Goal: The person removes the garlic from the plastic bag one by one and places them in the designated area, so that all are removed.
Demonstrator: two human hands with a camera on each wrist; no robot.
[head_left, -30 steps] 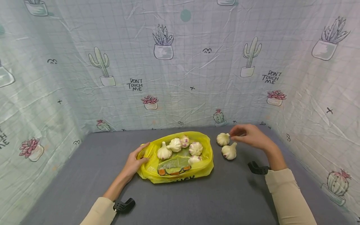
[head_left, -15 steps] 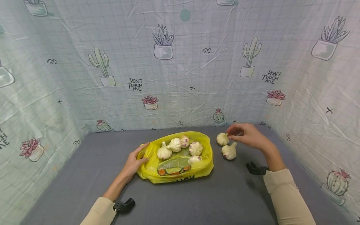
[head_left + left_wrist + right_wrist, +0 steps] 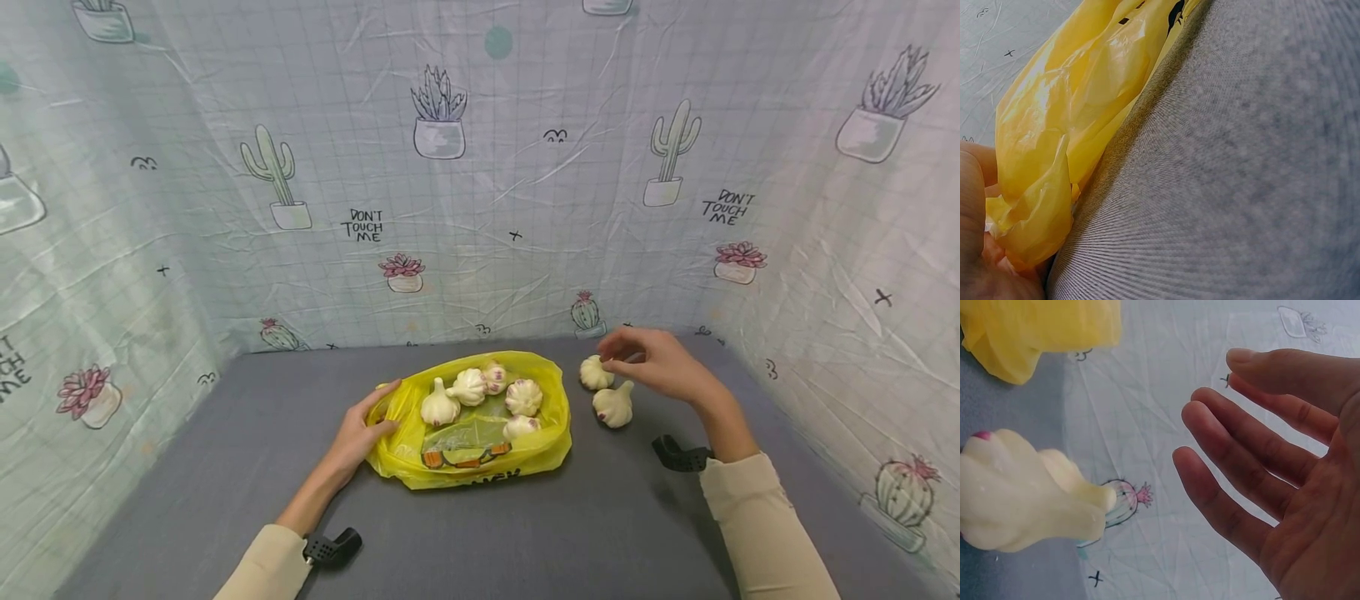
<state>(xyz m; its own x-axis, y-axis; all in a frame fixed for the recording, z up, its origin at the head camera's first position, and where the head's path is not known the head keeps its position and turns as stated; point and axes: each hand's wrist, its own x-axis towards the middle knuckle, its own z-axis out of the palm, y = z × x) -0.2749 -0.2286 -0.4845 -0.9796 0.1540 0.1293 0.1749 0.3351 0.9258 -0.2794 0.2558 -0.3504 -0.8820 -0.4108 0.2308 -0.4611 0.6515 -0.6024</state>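
A yellow plastic bag (image 3: 540,454) lies in the middle of the table with its mouth spread wide, and several garlic bulbs (image 3: 439,408) show inside. My left hand (image 3: 356,437) holds the bag's left end, where bunched plastic (image 3: 1035,219) sits against the palm in the left wrist view. Two loose garlic bulbs lie right of the bag: a farther one (image 3: 594,373) and a nearer one (image 3: 613,406). Over the farther bulb hovers my right hand (image 3: 660,364), fingers loosely bent. The right wrist view shows a gap between these fingers (image 3: 1216,469) and the bulbs (image 3: 1016,494).
A dark grey cloth covers the table (image 3: 480,542). Behind it and along both sides hangs a pale curtain (image 3: 480,208) printed with potted cacti. Black straps with camera mounts (image 3: 330,547) sit at both wrists, below beige sleeves.
My right hand has moved slightly left, over the farther loose bulb. The left hand and the bag have stayed in place. The head view has shifted a little.
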